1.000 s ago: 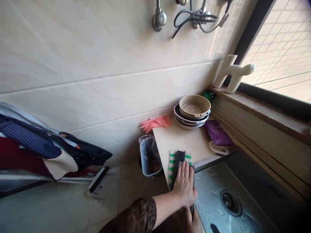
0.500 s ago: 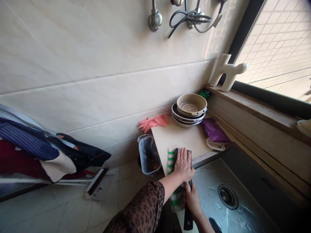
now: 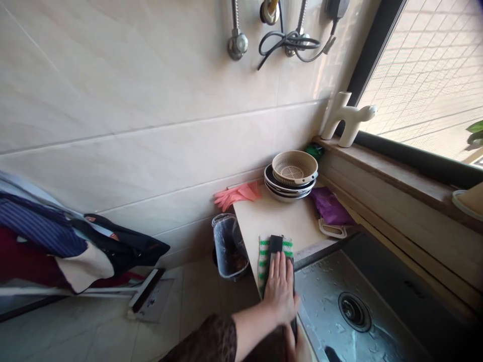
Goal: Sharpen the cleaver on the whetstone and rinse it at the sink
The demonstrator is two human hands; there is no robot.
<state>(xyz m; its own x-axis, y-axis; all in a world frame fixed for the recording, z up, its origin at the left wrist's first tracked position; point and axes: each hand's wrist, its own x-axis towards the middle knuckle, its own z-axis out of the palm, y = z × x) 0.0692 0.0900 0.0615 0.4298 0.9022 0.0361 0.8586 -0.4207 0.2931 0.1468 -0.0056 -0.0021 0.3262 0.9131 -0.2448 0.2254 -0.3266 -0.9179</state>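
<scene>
A dark whetstone (image 3: 276, 243) lies on a green-and-white striped cloth (image 3: 263, 259) at the counter's edge by the sink. My left hand (image 3: 279, 286) is laid flat over it, fingers stretched out and pressing on the dark blade of a kitchen knife (image 3: 292, 271). Most of the blade is hidden beneath that hand. My right hand (image 3: 295, 342), at the bottom of the view and partly covered by the left, is closed around the knife's black handle.
Right of the cloth is a wet steel sink (image 3: 320, 291). Bowls topped by a beige strainer (image 3: 295, 168), pink gloves (image 3: 237, 195) and a purple bag (image 3: 331, 206) sit on the counter (image 3: 260, 216). A lined bin (image 3: 230, 246) stands below, left.
Both hands and the knife have slid toward me along the whetstone, uncovering its far end and more of the cloth. The view has tilted up slightly.
</scene>
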